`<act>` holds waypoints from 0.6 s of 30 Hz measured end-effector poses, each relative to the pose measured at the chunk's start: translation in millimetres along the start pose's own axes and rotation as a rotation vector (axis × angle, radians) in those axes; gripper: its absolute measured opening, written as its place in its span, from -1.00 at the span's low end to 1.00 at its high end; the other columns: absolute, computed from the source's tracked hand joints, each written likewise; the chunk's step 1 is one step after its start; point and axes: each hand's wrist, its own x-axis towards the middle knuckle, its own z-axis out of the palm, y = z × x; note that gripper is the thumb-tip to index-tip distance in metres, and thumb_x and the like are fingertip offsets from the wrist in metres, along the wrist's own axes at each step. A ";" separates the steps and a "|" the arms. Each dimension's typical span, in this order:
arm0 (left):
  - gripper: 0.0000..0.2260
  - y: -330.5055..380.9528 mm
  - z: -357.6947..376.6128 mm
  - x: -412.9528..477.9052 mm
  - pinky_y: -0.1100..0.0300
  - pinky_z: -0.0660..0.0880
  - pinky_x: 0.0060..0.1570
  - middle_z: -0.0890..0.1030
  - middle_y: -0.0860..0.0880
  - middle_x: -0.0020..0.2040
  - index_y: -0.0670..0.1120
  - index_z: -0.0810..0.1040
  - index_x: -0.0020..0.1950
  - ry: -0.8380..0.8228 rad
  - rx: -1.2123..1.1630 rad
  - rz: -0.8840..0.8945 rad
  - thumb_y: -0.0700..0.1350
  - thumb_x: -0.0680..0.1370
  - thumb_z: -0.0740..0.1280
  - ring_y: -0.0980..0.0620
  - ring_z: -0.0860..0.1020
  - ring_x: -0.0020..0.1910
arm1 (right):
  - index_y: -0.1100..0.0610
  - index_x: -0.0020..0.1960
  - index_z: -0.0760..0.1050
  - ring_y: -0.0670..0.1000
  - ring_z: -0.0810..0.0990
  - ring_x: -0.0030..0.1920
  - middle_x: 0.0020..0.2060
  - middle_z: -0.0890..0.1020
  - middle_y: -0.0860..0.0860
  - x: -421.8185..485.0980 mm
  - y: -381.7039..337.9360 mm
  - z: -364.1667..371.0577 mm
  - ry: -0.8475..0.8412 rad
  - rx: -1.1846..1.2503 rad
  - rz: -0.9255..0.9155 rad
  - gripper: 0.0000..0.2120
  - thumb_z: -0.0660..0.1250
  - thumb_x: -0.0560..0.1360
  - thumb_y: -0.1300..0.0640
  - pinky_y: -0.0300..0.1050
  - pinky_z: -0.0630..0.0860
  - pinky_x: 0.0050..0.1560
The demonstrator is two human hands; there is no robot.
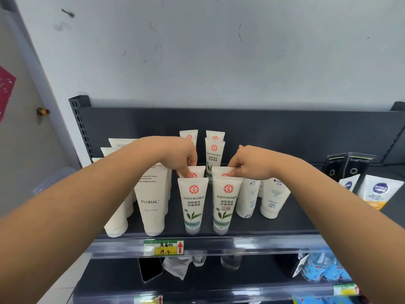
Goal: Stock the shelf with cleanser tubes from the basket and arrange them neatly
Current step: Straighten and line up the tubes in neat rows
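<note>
Labels: we read "FLORAL" and "Oil Control Cleansing Foam" on the cream tube (152, 202); "NIVEA MEN" on the white tubes (381, 189) at right; a red round seal and green leaves on the front tubes (192, 202).
Price tag (164, 247): handwritten "9", red arrow.
Left hand (183, 157): fingers pinching the top of the second-row left tube (197, 171) — directly behind the front one.
Right hand (248, 162): pinching the second-row right tube (220, 171).
Shelf (285, 224): the tubes stand cap-down in two files, front to back.
</note>
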 end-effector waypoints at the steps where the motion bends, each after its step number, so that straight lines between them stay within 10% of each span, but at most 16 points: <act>1: -0.93 -0.3 0.1 0.0 0.32 0.34 -0.23 0.59 0.13 -0.11 0.07 0.54 -0.12 0.000 -0.008 -0.001 -0.02 0.52 0.42 0.09 0.55 -0.09 | 0.23 0.02 0.62 0.16 0.61 -0.01 -0.17 0.65 0.17 -0.1 -0.5 0.3 -0.005 0.010 -0.001 -0.68 0.25 0.60 0.00 0.07 0.17 0.50; 4: -0.94 -1.4 0.8 -0.4 0.30 0.36 -0.18 0.58 0.15 -0.13 0.06 0.56 -0.11 0.007 -0.023 -0.003 -0.03 0.51 0.42 0.10 0.55 -0.08 | 0.15 0.09 0.64 0.07 0.62 0.01 -0.09 0.68 0.05 -3.4 -5.2 -2.7 -0.032 0.040 0.023 -0.72 0.25 0.60 -0.01 -0.05 0.50 0.15; 7: -0.95 -3.2 1.2 -1.4 0.25 0.42 -0.10 0.61 0.14 -0.11 0.07 0.58 -0.11 0.012 -0.041 -0.006 -0.03 0.51 0.43 0.09 0.57 -0.04 | 0.10 0.11 0.64 -0.05 0.59 -0.11 -0.09 0.67 -0.04 -4.6 -8.3 -5.8 -0.046 0.055 0.034 -0.74 0.27 0.59 -0.01 -0.26 0.42 -0.22; 18: -0.76 -2.8 -0.5 -8.8 0.13 0.48 0.20 0.63 0.08 0.13 0.03 0.57 0.22 -0.042 -0.059 -0.004 -0.01 0.55 0.36 0.10 0.58 0.10 | 0.04 0.08 0.62 -0.13 0.55 -0.14 -0.18 0.60 -0.17 -5.3 -9.4 -9.7 -0.089 0.056 0.059 -0.78 0.26 0.59 -0.02 -0.26 0.38 -0.22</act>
